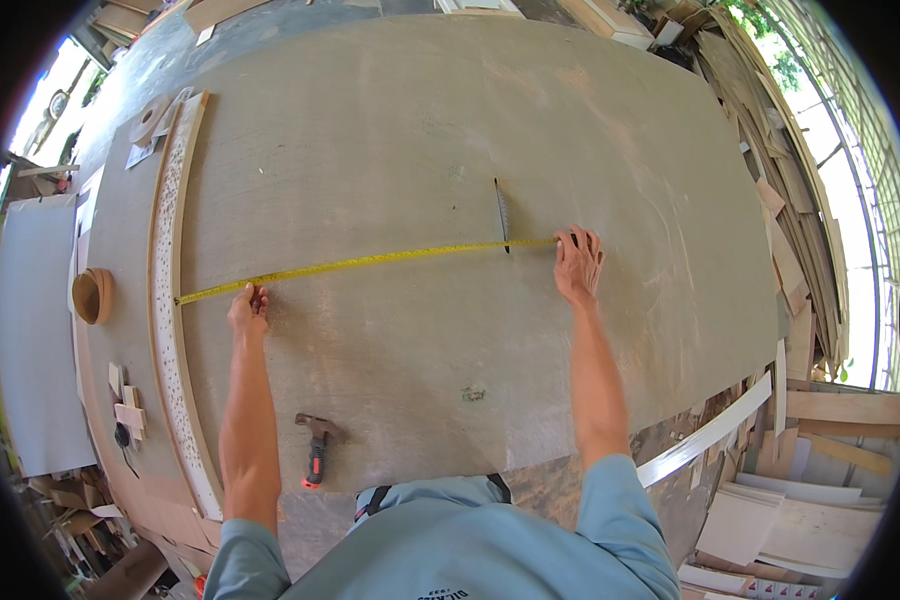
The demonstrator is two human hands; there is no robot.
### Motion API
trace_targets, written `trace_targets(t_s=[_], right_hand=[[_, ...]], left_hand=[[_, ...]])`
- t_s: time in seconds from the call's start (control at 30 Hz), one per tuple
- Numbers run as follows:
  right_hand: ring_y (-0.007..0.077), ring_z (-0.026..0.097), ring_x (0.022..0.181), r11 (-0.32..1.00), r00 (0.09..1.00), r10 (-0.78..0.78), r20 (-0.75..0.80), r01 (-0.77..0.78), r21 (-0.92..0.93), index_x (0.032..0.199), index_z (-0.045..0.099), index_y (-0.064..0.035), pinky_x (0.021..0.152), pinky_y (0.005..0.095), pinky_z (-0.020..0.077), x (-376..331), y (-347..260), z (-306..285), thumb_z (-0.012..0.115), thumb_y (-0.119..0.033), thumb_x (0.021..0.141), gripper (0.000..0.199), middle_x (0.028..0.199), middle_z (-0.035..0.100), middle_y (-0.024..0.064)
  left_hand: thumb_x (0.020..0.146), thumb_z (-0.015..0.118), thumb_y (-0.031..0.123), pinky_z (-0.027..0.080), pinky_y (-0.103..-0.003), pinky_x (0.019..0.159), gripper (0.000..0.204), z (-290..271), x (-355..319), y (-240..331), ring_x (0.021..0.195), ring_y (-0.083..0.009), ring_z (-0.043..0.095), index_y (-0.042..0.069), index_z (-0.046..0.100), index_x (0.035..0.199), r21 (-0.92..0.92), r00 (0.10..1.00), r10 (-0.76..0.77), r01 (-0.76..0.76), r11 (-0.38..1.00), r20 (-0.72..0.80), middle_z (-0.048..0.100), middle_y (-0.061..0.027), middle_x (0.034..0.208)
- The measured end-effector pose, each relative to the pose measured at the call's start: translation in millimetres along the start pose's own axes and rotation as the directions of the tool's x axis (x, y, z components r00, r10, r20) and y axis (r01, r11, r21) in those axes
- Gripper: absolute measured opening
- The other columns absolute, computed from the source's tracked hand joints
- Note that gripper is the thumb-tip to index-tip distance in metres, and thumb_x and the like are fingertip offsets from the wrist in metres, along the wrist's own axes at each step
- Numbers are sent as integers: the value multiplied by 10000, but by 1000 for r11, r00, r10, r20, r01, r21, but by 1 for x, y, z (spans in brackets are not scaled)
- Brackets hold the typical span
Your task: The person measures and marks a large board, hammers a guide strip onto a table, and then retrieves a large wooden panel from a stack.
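Observation:
A yellow tape measure (370,261) runs stretched across the large grey-brown board (400,130). Its left end meets the long speckled strip (175,240) edged with pale wood. Close to that end, my left hand (250,307) pinches the tape's lower edge between thumb and fingers. At the other end my right hand (579,265) is closed over the tape; the case is mostly hidden under its fingers. A thin, dark-tipped pointed strip (502,212) lies crosswise at the tape, left of my right hand. Near my body rests a hammer (315,450) with a red and black handle.
Left of the speckled strip are a brown tape roll (93,296), small wood blocks (129,410) and a paler roll (150,122) farther back. Stacked wood sheets (790,200) line the right side. Offcuts (770,520) lie at the lower right, beyond the board's edge.

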State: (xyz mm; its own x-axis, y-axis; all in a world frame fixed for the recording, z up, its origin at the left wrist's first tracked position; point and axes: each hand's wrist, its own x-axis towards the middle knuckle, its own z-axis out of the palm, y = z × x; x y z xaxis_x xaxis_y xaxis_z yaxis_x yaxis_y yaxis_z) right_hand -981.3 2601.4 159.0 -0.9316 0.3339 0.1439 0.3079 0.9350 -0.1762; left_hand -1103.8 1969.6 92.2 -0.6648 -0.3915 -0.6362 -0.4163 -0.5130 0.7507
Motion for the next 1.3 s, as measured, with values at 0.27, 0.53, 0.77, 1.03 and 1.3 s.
trace_targets(t_s=[0.27,0.53,0.77,1.03,1.3], right_hand=[[309,382,1349,999,993,40,-115,-42,-15,1122,643,-178,1016,538,360,2,-13,15,619,-162,959,165,1348,503,35],[334,385,1356,998,954,52,-295,-61,-22,1118,648,-184,1023,542,348,-1,-19,32,646,-135,937,187,1357,485,56],[358,375,1370,995,928,84,-364,-59,80,1140,660,-164,1053,549,336,-3,-23,40,646,-93,931,222,1378,476,63],[370,377,1386,995,914,75,-399,-44,87,1142,667,-154,1092,541,325,-4,-24,40,662,-63,907,252,1391,478,71],[377,380,1386,996,917,74,-391,-50,72,1147,666,-153,1097,552,321,-5,-25,40,667,-59,898,266,1391,481,78]], left_hand=[[981,652,163,543,-255,614,112,-2,7,10,759,-166,689,54,659,1003,59,999,6,-8,998,37,703,-57,879],[1006,621,175,546,-259,614,138,2,12,16,772,-169,684,49,663,1045,84,998,2,-7,996,66,700,-65,921],[1005,618,161,560,-267,619,153,10,15,22,775,-188,686,20,658,1052,99,999,-15,10,995,51,701,-80,932],[1016,587,158,557,-291,602,162,3,27,22,762,-217,696,13,652,1049,134,997,2,-12,991,77,702,-95,919],[1001,609,177,557,-314,598,182,8,26,27,754,-232,704,2,651,1023,214,999,-29,21,977,36,697,-97,883]])
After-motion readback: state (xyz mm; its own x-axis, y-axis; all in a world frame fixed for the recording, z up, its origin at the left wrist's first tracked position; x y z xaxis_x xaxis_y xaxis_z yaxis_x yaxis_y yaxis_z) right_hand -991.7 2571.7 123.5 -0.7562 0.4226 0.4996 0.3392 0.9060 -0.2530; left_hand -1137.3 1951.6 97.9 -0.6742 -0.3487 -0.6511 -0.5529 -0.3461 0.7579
